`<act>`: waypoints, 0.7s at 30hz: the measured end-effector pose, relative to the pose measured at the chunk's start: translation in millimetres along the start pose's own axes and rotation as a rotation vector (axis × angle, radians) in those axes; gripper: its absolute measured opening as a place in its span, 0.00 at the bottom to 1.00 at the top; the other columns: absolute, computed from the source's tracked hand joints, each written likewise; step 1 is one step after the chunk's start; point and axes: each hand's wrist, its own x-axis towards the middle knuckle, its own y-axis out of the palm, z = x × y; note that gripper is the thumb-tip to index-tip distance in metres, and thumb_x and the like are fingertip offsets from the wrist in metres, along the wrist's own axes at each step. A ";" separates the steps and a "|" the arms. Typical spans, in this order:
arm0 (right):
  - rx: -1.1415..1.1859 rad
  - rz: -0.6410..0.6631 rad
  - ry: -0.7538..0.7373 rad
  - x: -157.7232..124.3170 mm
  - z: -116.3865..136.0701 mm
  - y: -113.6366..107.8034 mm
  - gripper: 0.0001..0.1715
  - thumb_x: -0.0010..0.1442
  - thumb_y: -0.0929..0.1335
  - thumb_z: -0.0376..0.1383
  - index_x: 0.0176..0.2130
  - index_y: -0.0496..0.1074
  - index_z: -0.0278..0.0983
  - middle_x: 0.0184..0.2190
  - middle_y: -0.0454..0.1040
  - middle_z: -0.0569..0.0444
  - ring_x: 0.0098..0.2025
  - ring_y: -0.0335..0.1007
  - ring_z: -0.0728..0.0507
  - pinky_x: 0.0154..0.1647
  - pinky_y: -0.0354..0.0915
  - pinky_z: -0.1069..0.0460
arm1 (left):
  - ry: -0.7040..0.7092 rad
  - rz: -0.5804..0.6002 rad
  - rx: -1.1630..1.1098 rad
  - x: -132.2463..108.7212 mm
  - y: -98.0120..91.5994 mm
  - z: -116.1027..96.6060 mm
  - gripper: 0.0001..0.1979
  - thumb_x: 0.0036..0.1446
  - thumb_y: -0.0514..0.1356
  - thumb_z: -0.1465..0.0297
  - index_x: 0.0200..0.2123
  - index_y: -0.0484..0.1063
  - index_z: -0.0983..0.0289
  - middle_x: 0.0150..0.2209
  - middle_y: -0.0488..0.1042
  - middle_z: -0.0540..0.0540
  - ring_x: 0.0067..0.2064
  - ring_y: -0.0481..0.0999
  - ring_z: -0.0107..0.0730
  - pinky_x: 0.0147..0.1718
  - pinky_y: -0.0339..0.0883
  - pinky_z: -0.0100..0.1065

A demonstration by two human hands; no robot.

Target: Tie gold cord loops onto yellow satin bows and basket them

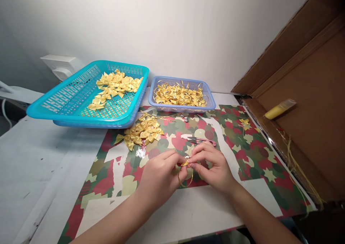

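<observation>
Between my two hands, low over the patterned sheet, is a small yellow ribbon bow (184, 164) with a silver bell (187, 158) at its top. A loop of gold cord (185, 185) hangs below it. My left hand (164, 172) pinches the bow from the left, thumb and forefinger together. From the right, my right hand (211, 166) pinches at the bow and cord with its fingertips. The fingers partly hide the bow. Just beyond the right fingers lie thread snips (202, 141) with pink handles.
A pile of yellow bows (144, 130) lies left of the snips. Stacked turquoise baskets (64, 113) hold more bows. A lilac basket (183, 109) holds bows with gold cords. Loose bells (185, 119) sit before it. Cardboard (307, 60) stands at right with a yellow tube (279, 109).
</observation>
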 end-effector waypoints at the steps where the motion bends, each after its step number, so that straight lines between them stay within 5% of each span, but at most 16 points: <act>1: 0.009 0.001 0.007 -0.2 -0.1 0.5 0.06 0.59 0.69 0.32 0.33 0.76 0.43 0.32 0.75 0.54 0.35 0.69 0.44 0.40 0.66 0.45 | -0.015 0.015 -0.019 0.3 -0.3 -0.3 0.06 0.56 0.56 0.73 0.26 0.70 0.62 0.25 0.73 0.50 0.24 0.70 0.26 0.23 0.60 0.26; 9: 0.223 -0.142 0.139 0.3 1.3 -4.0 0.07 0.63 0.67 0.38 0.32 0.71 0.41 0.33 0.74 0.53 0.38 0.70 0.44 0.39 0.68 0.47 | -0.256 0.173 -0.223 6.0 -1.4 1.6 0.08 0.53 0.58 0.70 0.22 0.67 0.63 0.22 0.71 0.50 0.23 0.66 0.26 0.22 0.56 0.27; 16: 0.586 -0.257 0.325 0.3 0.8 -12.1 0.10 0.65 0.65 0.41 0.33 0.66 0.39 0.31 0.78 0.55 0.23 0.69 0.51 0.26 0.69 0.54 | -0.483 0.333 -0.478 9.9 -0.9 7.0 0.06 0.50 0.59 0.70 0.23 0.69 0.64 0.22 0.70 0.49 0.24 0.65 0.26 0.22 0.55 0.26; 21: 0.690 -0.468 0.340 7.5 1.1 -28.0 0.11 0.60 0.71 0.42 0.31 0.67 0.39 0.23 0.73 0.60 0.22 0.68 0.52 0.23 0.68 0.58 | -0.599 0.443 -0.578 12.8 1.8 10.9 0.06 0.50 0.58 0.68 0.24 0.68 0.64 0.19 0.66 0.46 0.20 0.60 0.23 0.19 0.51 0.25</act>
